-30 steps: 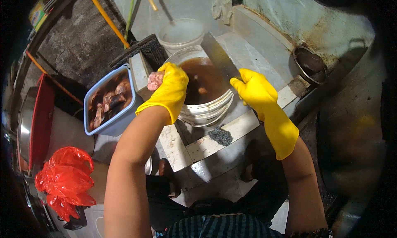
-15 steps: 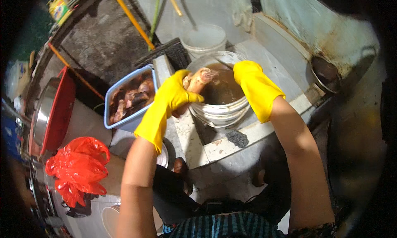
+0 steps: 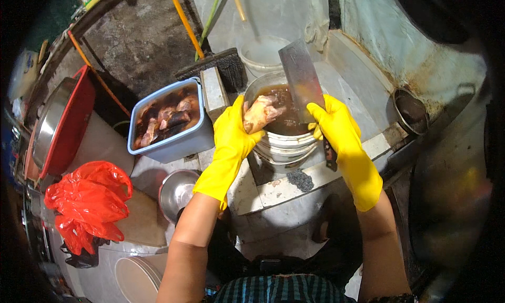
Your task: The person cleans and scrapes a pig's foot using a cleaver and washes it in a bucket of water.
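My left hand, in a yellow rubber glove, is closed around a pale, skin-on piece of meat with a ragged end. It is held over the near left rim of a white bucket with murky brown liquid in it. In my gloved right hand is a cleaver, gripped where blade meets handle. Its broad blade stands over the bucket's right side, pointing away from me, apart from the meat. To the left, a blue tub holds several pieces of meat in dark liquid.
A tiled ledge runs before the bucket, with a dark scouring pad on it. Behind stand a second white bucket and a broom. A pot is at right; a red plastic bag and metal bowl lie left.
My right hand has turned, and the cleaver, barely seen edge-on before, now shows its whole flat blade. The meat in my left hand is tilted differently. The view has shifted slightly.
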A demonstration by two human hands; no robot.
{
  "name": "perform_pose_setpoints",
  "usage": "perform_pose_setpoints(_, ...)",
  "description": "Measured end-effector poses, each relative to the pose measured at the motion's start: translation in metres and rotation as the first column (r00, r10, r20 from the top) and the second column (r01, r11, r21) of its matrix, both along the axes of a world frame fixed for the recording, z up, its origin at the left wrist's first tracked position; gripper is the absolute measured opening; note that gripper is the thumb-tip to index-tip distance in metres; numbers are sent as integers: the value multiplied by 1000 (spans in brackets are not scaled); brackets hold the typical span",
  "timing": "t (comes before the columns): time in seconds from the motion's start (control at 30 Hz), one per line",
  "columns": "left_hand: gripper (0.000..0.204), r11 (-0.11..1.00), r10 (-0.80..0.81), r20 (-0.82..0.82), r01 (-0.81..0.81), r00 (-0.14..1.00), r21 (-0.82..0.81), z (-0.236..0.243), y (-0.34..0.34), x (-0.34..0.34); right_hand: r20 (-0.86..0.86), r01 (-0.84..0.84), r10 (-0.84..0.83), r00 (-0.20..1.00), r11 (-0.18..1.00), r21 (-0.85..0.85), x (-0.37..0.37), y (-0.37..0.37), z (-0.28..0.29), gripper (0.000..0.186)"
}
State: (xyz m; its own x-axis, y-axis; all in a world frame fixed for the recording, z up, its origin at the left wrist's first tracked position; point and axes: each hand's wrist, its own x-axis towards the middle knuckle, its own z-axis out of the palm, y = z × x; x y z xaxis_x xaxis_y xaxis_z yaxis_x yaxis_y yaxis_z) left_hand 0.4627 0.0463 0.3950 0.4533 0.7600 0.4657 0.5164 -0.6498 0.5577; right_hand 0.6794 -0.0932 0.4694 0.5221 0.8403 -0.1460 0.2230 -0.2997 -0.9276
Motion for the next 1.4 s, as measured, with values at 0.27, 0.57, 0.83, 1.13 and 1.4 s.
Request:
perform_pose_setpoints(0.27,98,955,60,-180,-4,982,296,-23,3,9,-313,-123,182,932,972,198,-4,7,-35,23)
perform_pose_setpoints(0.57,91,980,59,-315,5,947,198,-12,-5,8,-74,-91,102,992,987,133,-2,11,-39,22)
perform_pose_setpoints(0.83,91,967,91,-392,13,915,255,-3,-7,6,-20,-145,147,989,987,69,-28,16,-32,24)
perform_pose_setpoints(1.13,80,995,13,-361,22,932,93,3,1,3,564,-151,-68,823,931,333,-13,12,-45,24)
perform_pose_setpoints(1.4,61,997,0,-385,-28,923,-66,24,4,5,979,-419,-134,156,888,189,-27,-7,-51,26)
